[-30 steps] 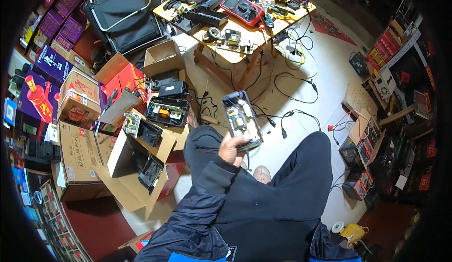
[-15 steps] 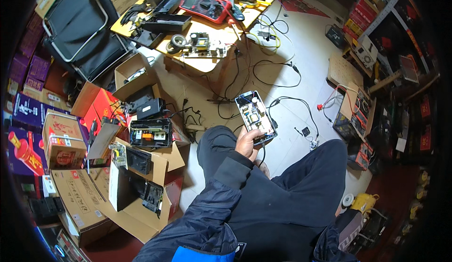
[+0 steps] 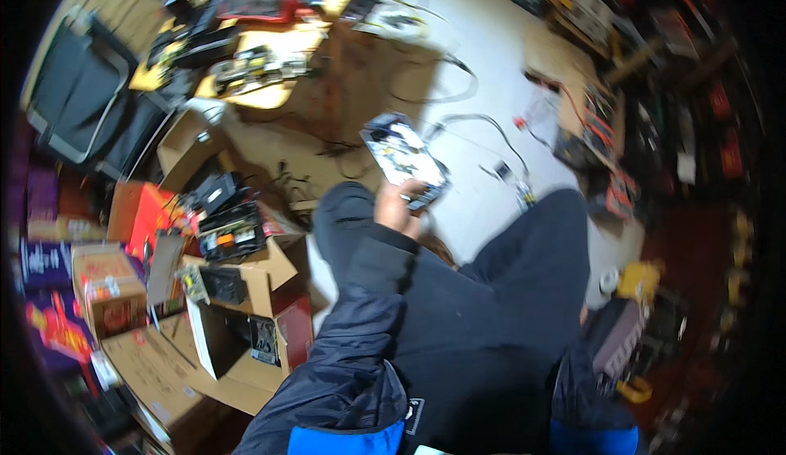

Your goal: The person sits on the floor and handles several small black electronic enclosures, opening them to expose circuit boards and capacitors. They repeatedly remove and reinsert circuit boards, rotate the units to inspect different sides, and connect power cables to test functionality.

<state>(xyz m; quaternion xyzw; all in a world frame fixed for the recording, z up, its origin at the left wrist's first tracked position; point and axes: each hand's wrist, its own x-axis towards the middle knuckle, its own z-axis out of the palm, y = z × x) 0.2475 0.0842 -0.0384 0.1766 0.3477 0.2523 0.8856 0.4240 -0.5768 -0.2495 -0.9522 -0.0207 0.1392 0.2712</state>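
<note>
Electronics casing [image 3: 403, 150] mostly beyond left grip [image 3: 396, 207], near end inside it

dark oblong open-topped case [image 3: 405, 156] in left hand [image 3: 397, 206] ahead of black-trousered lap [image 3: 483, 324], yellow wooden table [image 3: 299, 39] ahead-left with rectangular red-framed multimeter [image 3: 259, 1] on it, black metal-framed chair [image 3: 86, 87] left of table, open brown cardboard box [image 3: 246, 377] left of lap, flat tan board [image 3: 557, 54] ahead-right.

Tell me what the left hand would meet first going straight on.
Past the open housing it holds, the left hand would probably meet the looped black cable first, though depth is unclear.
</note>
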